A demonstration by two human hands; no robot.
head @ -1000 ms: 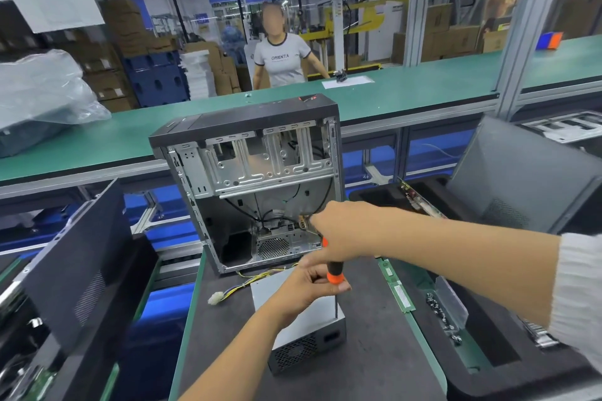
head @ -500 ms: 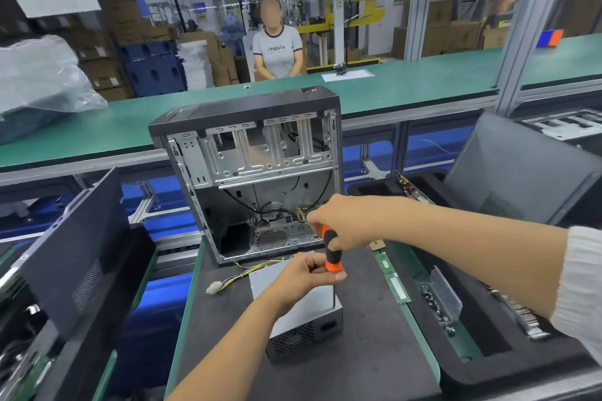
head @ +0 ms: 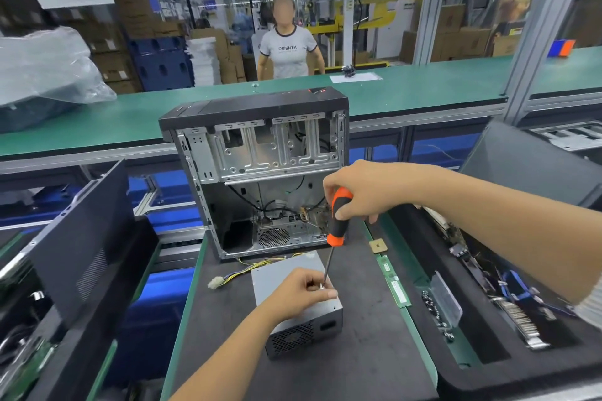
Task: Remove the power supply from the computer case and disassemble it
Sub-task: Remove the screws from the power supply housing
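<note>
From the head camera, the power supply (head: 294, 299) is already out of the computer case (head: 257, 169) and lies flat on the dark desk (head: 358, 352) just in front of it, vent grille facing the viewer. Its bundle of yellow and black cables (head: 247, 268) trails off the far left corner to a white plug on the mat.

The right hand (head: 361, 189) is wrapped around the orange-and-black handle of the screwdriver (head: 337, 221), shaft tilted down and left. The left hand (head: 301, 290) rests on top of the box, its fingers (head: 321, 285) pinched in around the tip, apparently on a small screw, though that spot is too small to be sure.

Now, the handling. That box looks like folded sheet steel: stiff, dense for its size, and smooth on the faces, so it will likely slide on the mat unless pinned from above, as the left hand does here. My read is that the broad flat sides are the place to hold it, away from the grille and the socket face. The edges may be sharp once the cover lifts. The cables are limp and will drag, so I would not lift by them.

Off to the right, a memory stick (head: 395, 286) lies on the green edge.
</note>
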